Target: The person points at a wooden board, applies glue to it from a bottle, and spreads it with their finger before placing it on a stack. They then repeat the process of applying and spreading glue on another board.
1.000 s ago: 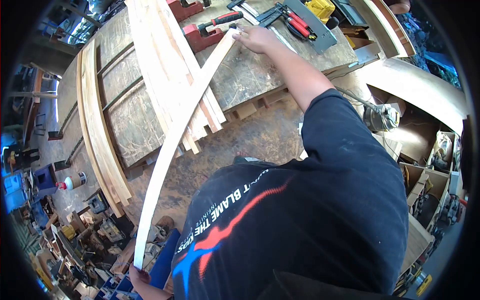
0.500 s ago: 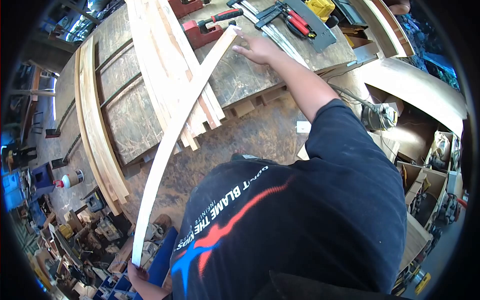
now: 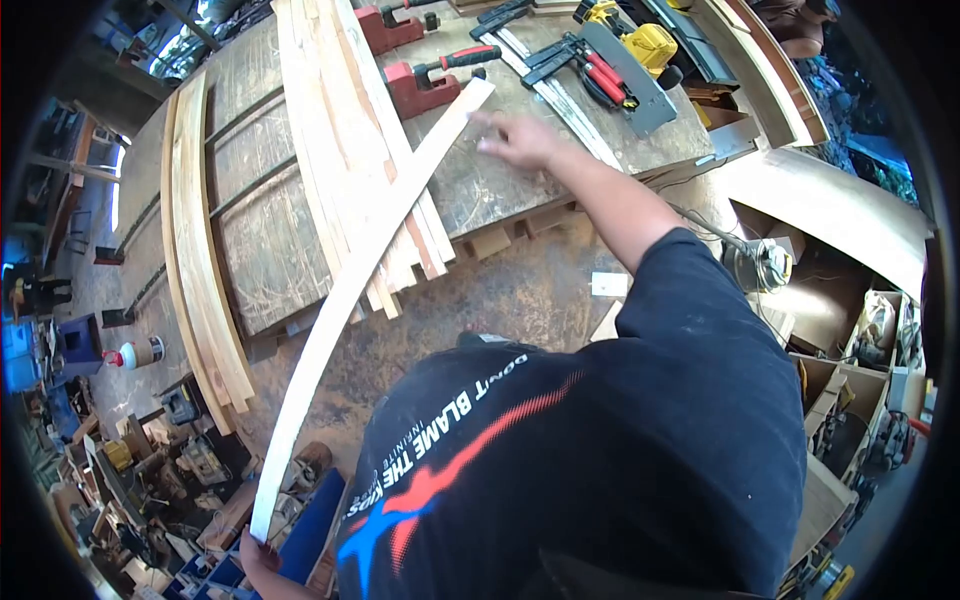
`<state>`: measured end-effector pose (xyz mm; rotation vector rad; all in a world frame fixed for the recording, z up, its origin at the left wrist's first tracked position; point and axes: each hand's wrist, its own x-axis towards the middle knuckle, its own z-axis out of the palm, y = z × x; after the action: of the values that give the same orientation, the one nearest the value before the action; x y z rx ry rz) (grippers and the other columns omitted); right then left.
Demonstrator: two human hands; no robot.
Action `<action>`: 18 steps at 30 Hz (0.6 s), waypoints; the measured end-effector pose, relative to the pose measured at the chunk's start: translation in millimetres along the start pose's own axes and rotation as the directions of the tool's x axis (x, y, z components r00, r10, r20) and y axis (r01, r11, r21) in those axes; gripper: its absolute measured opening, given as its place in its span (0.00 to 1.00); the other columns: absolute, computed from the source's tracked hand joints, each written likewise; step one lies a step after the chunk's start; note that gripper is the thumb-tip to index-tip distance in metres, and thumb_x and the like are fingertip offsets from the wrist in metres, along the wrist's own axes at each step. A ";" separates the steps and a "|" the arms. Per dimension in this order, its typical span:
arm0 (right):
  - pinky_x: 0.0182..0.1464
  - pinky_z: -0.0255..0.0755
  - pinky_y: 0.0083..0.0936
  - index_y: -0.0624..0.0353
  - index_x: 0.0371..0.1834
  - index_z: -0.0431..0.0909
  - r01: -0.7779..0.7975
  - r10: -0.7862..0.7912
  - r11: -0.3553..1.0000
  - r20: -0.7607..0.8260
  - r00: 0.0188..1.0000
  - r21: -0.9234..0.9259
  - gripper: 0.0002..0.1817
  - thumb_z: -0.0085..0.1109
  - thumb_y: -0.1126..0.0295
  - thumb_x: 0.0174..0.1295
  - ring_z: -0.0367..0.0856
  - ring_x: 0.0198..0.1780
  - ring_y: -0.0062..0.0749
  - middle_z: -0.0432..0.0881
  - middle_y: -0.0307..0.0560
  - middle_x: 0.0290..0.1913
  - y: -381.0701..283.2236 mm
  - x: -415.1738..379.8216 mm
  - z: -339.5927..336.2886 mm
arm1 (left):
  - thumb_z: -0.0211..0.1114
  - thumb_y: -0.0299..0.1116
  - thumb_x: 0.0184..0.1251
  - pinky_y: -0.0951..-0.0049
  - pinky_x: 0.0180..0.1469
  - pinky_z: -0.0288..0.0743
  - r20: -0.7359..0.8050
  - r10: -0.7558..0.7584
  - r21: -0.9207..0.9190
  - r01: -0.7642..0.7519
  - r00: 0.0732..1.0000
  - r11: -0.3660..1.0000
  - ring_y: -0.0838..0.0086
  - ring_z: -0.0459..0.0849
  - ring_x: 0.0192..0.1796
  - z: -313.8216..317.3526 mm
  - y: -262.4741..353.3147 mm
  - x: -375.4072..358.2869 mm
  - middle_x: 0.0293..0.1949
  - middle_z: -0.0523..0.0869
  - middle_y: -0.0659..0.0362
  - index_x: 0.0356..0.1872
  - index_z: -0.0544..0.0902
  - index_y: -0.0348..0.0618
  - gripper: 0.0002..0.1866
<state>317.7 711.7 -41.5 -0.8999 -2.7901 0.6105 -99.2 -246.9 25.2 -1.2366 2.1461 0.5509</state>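
Observation:
A long curved strip of pale wood [image 3: 345, 290] slants from the lower left to the upper right, across the flat boards [image 3: 345, 130] on the workbench. Its lower end is in my left hand [image 3: 259, 560], at the bottom left; most of the fingers are hidden. Near the strip's upper end is my right hand [image 3: 520, 140], slightly blurred, with thumb and fingers apart beside the strip's edge. Whether a fingertip touches the wood is unclear. A red clamp [image 3: 425, 88] lies just left of that end.
Metal bar clamps [image 3: 555, 75], a handsaw [image 3: 630, 85] and a yellow tool [image 3: 650, 47] lie on the workbench [image 3: 490, 195]. Curved boards [image 3: 195, 230] rest at its left. Tools and offcuts crowd the lower left. A person's arm [image 3: 800, 35] shows at the top right.
The strip's upper end sits lower and slightly right in view, and its lower end has shifted left with my left hand. My right hand has come off the tip and moved down along the edge.

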 end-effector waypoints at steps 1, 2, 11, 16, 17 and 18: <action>0.63 0.77 0.49 0.25 0.83 0.62 -0.036 0.036 0.999 -0.030 0.999 0.001 0.41 0.52 0.28 0.68 0.86 0.56 0.58 0.87 0.65 0.50 3.9 1.1 2.8 | 0.54 0.74 0.68 0.59 0.40 0.62 -0.004 0.002 0.003 -0.002 1.000 1.000 0.69 0.66 0.30 0.5 -1.4 -1.2 0.26 0.70 0.66 0.43 0.78 0.58 0.30; 0.62 0.78 0.49 0.24 0.83 0.61 -0.071 0.071 0.997 -0.066 0.995 0.000 0.41 0.52 0.28 0.68 0.87 0.55 0.58 0.88 0.63 0.49 9.0 5.6 2.3 | 0.54 0.74 0.69 0.59 0.40 0.62 -0.004 0.002 0.004 -0.002 1.000 1.000 0.69 0.66 0.30 2.8 -2.2 -2.7 0.26 0.70 0.65 0.44 0.78 0.58 0.30; 0.55 0.80 0.49 0.43 0.86 0.55 -0.162 0.162 0.978 -0.008 0.987 -0.130 0.47 0.47 0.28 0.70 0.88 0.49 0.59 0.89 0.63 0.47 -7.2 14.2 -5.8 | 0.54 0.73 0.70 0.59 0.39 0.62 0.012 0.032 0.007 -0.032 0.999 0.999 0.69 0.66 0.31 13.7 -0.1 -5.3 0.29 0.71 0.64 0.47 0.79 0.57 0.30; 0.61 0.79 0.48 0.40 0.86 0.55 0.139 -0.093 0.979 0.273 0.957 -0.152 0.45 0.46 0.30 0.72 0.86 0.54 0.63 0.88 0.67 0.50 -41.3 -7.1 -27.6 | 0.54 0.73 0.70 0.59 0.39 0.62 0.017 0.057 -0.007 -0.057 0.998 0.998 0.69 0.66 0.32 15.5 0.7 -4.5 0.30 0.71 0.64 0.48 0.79 0.56 0.30; 0.61 0.78 0.48 0.40 0.86 0.55 0.127 -0.094 0.985 0.250 0.964 -0.120 0.44 0.46 0.30 0.72 0.86 0.54 0.63 0.87 0.67 0.51 -42.2 -5.6 -28.0 | 0.54 0.73 0.70 0.59 0.39 0.62 0.023 0.056 -0.004 -0.055 0.998 0.998 0.69 0.66 0.32 15.9 -1.1 -2.8 0.30 0.71 0.64 0.48 0.79 0.56 0.30; 0.61 0.78 0.49 0.40 0.86 0.56 0.112 -0.090 0.990 0.238 0.967 -0.082 0.44 0.46 0.30 0.72 0.86 0.55 0.63 0.87 0.67 0.51 -43.3 -9.5 -24.3 | 0.55 0.73 0.71 0.59 0.38 0.62 0.019 0.056 0.003 -0.056 0.998 0.998 0.69 0.66 0.32 17.1 -1.2 -3.4 0.31 0.72 0.64 0.49 0.79 0.56 0.30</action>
<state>308.9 682.3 -1.3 -0.7391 -3.0770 0.6085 -91.9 -234.8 14.8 -1.1682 2.1706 0.5799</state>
